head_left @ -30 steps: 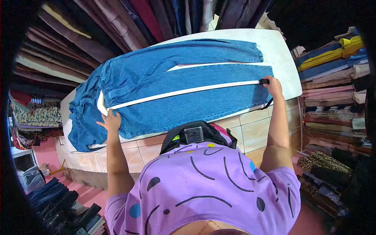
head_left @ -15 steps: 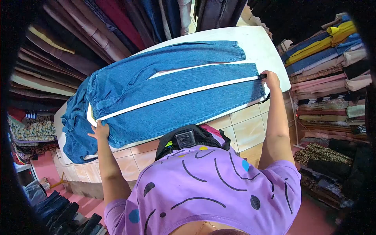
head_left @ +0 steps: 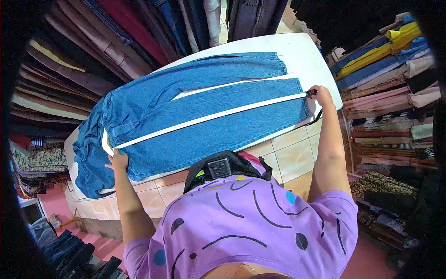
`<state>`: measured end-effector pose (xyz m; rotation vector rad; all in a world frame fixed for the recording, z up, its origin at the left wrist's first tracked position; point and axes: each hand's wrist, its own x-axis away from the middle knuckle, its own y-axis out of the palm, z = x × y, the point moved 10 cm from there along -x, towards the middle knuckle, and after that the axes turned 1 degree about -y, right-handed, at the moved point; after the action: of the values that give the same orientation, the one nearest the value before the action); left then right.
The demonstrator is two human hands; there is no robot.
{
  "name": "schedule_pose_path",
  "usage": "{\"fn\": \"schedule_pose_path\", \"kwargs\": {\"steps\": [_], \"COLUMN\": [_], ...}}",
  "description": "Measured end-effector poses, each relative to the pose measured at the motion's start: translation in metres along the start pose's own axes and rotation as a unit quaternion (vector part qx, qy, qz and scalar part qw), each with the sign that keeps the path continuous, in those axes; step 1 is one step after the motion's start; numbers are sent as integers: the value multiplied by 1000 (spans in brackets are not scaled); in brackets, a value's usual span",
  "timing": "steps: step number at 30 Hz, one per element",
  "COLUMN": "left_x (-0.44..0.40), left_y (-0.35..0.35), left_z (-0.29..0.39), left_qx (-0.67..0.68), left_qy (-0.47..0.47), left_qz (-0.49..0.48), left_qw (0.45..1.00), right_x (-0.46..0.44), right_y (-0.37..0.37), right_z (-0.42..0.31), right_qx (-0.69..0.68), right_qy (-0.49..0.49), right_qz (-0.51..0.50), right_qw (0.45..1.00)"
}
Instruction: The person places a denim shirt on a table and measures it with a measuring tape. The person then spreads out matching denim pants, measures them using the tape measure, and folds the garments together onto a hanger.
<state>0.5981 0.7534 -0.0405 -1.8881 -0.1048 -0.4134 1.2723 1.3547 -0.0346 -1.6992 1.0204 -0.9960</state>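
Blue denim overalls lie spread on a white board, both legs stretched to the right and the upper part bunched at the left. A white measuring tape runs taut along the nearer leg. My left hand pinches the tape at the waist end and rests on the denim. Just past the hem, my right hand is closed on the tape's other end, at a small black piece. A black strap hangs below that hand.
The white board has a rounded right end. Hanging trousers crowd the far left. Stacks of folded clothes fill the shelves at the right, and more folded fabric lies at the left. A black waist bag sits against my body.
The view has shifted slightly, so the overalls and board sit a little lower and to the left. Both hands keep their places on the tape, which stays taut.
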Motion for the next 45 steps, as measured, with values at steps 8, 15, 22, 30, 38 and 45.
{"fn": "schedule_pose_path", "kwargs": {"steps": [8,15,22,30,38,45], "left_x": [-12,-15,-34,-35,11,101], "left_y": [12,15,32,32,-2,-42], "left_z": [-5,-6,-13,-18,-14,108], "left_qx": [29,54,91,159,305,262], "left_qy": [-5,5,30,31,141,387], "left_qz": [-19,-15,-16,14,296,318], "left_qw": [999,998,995,987,894,825], "right_x": [-3,2,-2,-4,10,36], "right_y": [1,-3,2,5,12,4], "right_z": [-2,-10,-2,1,-21,-55], "right_qx": [-4,-3,-17,0,-46,-76], "right_qy": [-30,-40,-27,-52,-80,-81], "right_qz": [-1,-2,-12,8,28,72], "right_qw": [1000,999,999,999,995,991]}}
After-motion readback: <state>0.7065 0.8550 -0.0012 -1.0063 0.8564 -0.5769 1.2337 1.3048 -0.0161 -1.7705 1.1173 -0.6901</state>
